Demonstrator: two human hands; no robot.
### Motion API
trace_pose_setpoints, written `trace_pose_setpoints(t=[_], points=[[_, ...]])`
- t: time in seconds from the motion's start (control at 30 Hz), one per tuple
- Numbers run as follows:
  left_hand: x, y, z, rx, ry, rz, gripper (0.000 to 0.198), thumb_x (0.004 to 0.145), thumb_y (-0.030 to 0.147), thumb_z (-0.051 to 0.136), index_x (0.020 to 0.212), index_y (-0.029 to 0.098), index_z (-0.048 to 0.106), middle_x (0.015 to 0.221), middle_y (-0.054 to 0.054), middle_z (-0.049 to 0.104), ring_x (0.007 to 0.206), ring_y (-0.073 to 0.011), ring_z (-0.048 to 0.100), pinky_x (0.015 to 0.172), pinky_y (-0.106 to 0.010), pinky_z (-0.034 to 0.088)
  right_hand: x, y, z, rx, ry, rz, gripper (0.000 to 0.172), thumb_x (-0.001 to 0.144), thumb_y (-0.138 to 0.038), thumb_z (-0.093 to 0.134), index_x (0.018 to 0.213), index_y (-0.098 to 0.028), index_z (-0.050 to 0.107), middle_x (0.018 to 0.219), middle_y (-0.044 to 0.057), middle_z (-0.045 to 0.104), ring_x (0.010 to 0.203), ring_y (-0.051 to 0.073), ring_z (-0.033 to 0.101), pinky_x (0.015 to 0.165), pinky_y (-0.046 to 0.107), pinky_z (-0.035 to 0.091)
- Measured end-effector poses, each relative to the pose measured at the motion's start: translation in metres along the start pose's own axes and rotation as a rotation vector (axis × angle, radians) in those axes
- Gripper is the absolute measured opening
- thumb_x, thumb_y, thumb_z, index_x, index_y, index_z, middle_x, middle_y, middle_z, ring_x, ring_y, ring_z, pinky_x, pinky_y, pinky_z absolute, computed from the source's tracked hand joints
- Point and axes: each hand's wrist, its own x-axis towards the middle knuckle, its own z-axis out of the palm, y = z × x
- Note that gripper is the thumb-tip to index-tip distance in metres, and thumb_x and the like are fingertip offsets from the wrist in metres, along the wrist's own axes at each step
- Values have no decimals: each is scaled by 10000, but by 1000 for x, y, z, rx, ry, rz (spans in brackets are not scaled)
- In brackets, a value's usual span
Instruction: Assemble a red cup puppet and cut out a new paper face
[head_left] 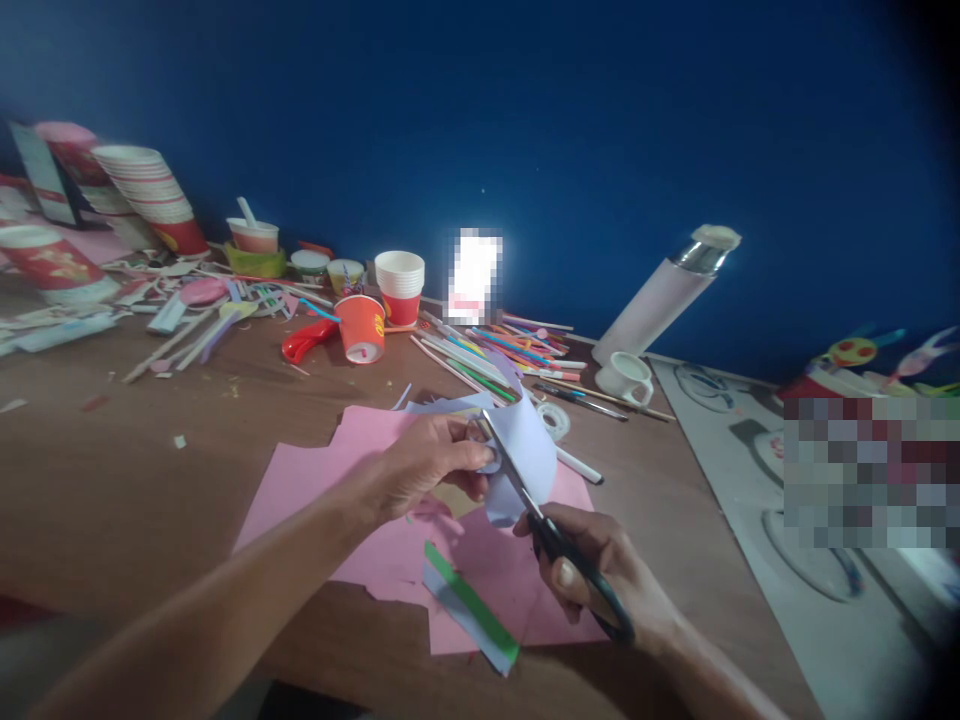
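My left hand pinches a piece of pale lavender paper near the middle of the view. In my right hand is a pair of scissors with black handles, its blades lying across the paper close to my left fingers. The far part of the lavender sheet curls up beyond the blades. Below both hands, pink paper sheets lie spread on the table. A green strip rests on them, with a pale blue strip along its edge.
Behind the paper are a tape roll, a white marker and several coloured sticks. An orange paper cup, stacked white cups, a white mug and a tilted-looking flask stand toward the blue wall. Paper scraps lie left.
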Motion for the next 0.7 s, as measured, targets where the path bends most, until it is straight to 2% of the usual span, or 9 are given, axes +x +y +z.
trace_pose_setpoints(t=[0.17,0.33,0.5,0.7], points=[[0,-5,-1,10,-27,3,166,682,265,649,736,120,587,549,-10,614,492,-105,570,533,-224,442,1,-1,1,6,17,-49,527,692,-543,631,974,-98,611,522,-38,458,369,54,391,351,177,325],[1,-12,0,49,-12,39,192,696,271,646,621,122,550,529,-30,631,498,-110,581,549,-230,447,2,2,2,30,51,-76,554,700,-550,621,1008,-90,602,516,-33,462,370,65,398,362,192,340],[-1,-10,3,35,-42,47,149,721,264,607,693,135,537,530,-22,635,483,-115,585,516,-223,448,1,-1,4,30,47,-82,549,714,-552,608,1009,-89,602,494,-35,457,377,66,390,379,197,352],[-2,-9,2,84,-22,29,93,751,243,565,730,159,531,327,88,450,284,-57,384,366,-177,373,1,-3,7,26,65,-61,549,685,-566,628,975,-100,610,535,-30,460,390,60,384,373,191,337]])
